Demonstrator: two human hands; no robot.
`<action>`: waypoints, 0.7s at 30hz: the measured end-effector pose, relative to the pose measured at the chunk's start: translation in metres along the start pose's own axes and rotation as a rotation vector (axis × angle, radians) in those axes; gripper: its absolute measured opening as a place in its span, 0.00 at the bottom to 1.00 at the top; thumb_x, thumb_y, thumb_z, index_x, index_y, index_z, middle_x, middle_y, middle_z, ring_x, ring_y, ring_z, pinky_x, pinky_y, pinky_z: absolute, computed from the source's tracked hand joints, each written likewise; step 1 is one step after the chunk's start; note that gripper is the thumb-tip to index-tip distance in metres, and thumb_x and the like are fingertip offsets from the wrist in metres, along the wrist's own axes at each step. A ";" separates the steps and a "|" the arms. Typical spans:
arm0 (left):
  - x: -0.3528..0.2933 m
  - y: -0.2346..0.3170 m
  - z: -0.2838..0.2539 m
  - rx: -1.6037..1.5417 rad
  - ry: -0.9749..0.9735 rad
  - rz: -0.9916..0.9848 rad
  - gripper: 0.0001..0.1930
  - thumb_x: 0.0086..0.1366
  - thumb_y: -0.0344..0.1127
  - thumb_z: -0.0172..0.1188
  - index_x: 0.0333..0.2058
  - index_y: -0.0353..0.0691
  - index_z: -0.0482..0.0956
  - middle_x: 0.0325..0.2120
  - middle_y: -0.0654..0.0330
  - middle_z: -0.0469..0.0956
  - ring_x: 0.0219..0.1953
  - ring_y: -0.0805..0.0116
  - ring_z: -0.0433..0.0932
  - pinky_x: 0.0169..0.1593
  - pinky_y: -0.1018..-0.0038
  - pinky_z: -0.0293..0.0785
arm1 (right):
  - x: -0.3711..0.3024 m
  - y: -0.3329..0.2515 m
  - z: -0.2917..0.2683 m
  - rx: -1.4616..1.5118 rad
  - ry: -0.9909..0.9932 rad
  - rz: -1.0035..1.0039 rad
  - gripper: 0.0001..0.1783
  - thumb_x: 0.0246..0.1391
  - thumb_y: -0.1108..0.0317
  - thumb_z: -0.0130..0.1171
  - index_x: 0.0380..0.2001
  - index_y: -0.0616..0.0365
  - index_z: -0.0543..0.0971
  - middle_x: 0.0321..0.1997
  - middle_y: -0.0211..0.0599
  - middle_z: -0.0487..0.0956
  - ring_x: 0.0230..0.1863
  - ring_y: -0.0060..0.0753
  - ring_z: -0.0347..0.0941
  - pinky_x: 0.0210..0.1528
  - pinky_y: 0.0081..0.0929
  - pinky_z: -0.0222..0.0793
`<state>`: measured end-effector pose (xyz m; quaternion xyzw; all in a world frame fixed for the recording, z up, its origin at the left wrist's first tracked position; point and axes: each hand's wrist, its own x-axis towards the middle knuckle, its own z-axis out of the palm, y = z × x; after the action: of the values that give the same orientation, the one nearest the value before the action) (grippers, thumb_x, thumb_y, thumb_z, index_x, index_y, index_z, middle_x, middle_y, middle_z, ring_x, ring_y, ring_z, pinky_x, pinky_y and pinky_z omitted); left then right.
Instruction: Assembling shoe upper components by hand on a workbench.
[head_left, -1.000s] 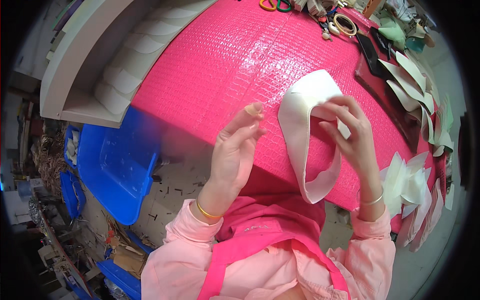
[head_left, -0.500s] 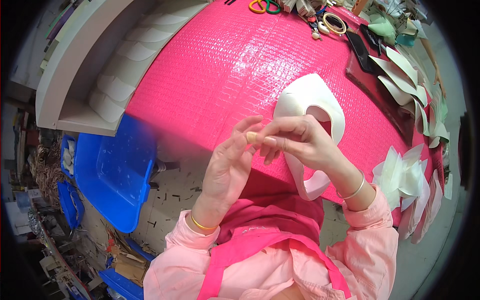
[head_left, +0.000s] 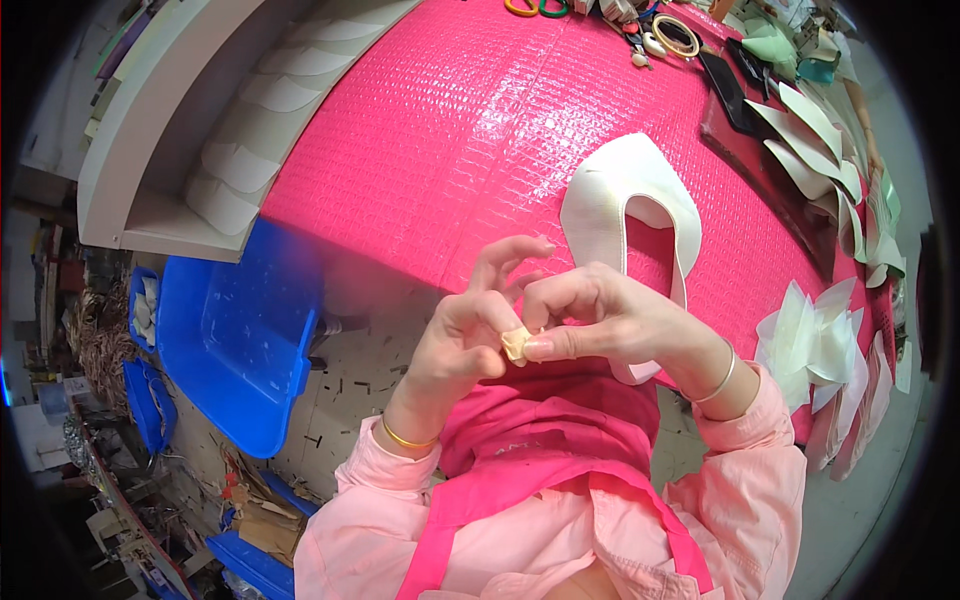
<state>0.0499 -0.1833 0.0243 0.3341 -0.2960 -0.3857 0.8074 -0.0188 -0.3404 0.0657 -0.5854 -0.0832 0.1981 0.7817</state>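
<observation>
Above the table's near edge, my two hands meet at a small crumpled cream-coloured finger cover (head_left: 515, 345). My right hand (head_left: 610, 318) pinches it between thumb and forefinger. At its other side are the bent forefinger and thumb of my left hand (head_left: 455, 335), while other left fingers stick out apart. Whether a left fingertip is inside the cover is hidden. Just beyond my right hand, a white curved piece (head_left: 610, 190) with a cut-out middle, like a shoe upper, lies on the pink-covered table (head_left: 420, 150). My right hand and wrist overlap its near part.
A white open-sided rack (head_left: 130, 150) with layered white pieces stands left. Below it is a blue plastic tub (head_left: 235, 350). Green- and orange-handled scissors (head_left: 552, 8) lie far back. Stacked white pieces (head_left: 810, 135) and pale translucent pieces (head_left: 810, 345) are at the right.
The cover was wrapped smoothly round a left finger; now it is crumpled at the fingertips. Both hands have come lower and closer to my body, and the left fingers have bent.
</observation>
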 end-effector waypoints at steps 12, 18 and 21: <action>-0.022 -0.010 0.009 -0.011 -0.509 0.442 0.05 0.49 0.31 0.63 0.18 0.40 0.77 0.42 0.49 0.66 0.56 0.42 0.53 0.58 0.52 0.49 | -0.029 0.028 0.071 0.596 0.005 0.034 0.06 0.49 0.69 0.54 0.27 0.60 0.74 0.23 0.24 0.71 0.22 0.12 0.60 0.25 0.11 0.53; -0.025 0.009 0.013 0.087 -0.776 0.128 0.06 0.47 0.32 0.64 0.22 0.40 0.76 0.44 0.48 0.66 0.55 0.43 0.54 0.56 0.51 0.48 | -0.039 0.034 0.068 0.465 -0.248 0.175 0.10 0.52 0.66 0.53 0.22 0.59 0.70 0.23 0.23 0.68 0.25 0.16 0.62 0.27 0.18 0.59; -0.037 0.022 0.020 0.143 -0.508 -0.022 0.11 0.42 0.35 0.69 0.13 0.43 0.72 0.39 0.53 0.69 0.53 0.47 0.57 0.59 0.51 0.45 | -0.037 0.024 0.061 0.090 -0.133 0.008 0.11 0.53 0.65 0.52 0.21 0.59 0.70 0.20 0.28 0.67 0.22 0.22 0.63 0.26 0.21 0.58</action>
<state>0.0251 -0.1489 0.0455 0.2862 -0.5122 -0.4441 0.6772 -0.0792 -0.2962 0.0651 -0.5357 -0.1236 0.2433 0.7991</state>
